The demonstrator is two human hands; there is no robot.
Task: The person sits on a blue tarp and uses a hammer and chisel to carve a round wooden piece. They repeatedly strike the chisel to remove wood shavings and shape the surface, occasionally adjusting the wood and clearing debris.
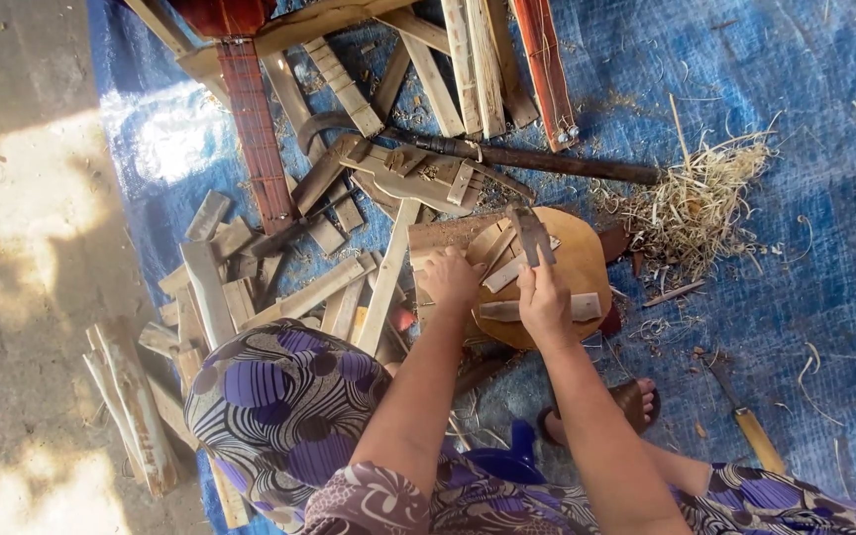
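My right hand [545,300] grips a small dark metal blade tool [530,234], its head pointing away from me over a round wooden block [587,266]. My left hand [451,276] presses on a flat piece of wood [448,232] at the block's left edge. Several short pale wooden strips [503,274] lie on the block between my hands. My knee in purple patterned cloth [279,396] is bent at the lower left, and my foot in a sandal [634,399] rests below the block.
A blue tarp [804,258] covers the ground. Many wooden slats [319,289] lie scattered left of the block. A red stringed-instrument neck [253,129], a long dark tool [537,159], wood shavings [695,203] and a yellow-handled tool [750,428] lie around. Bare concrete [22,248] is on the left.
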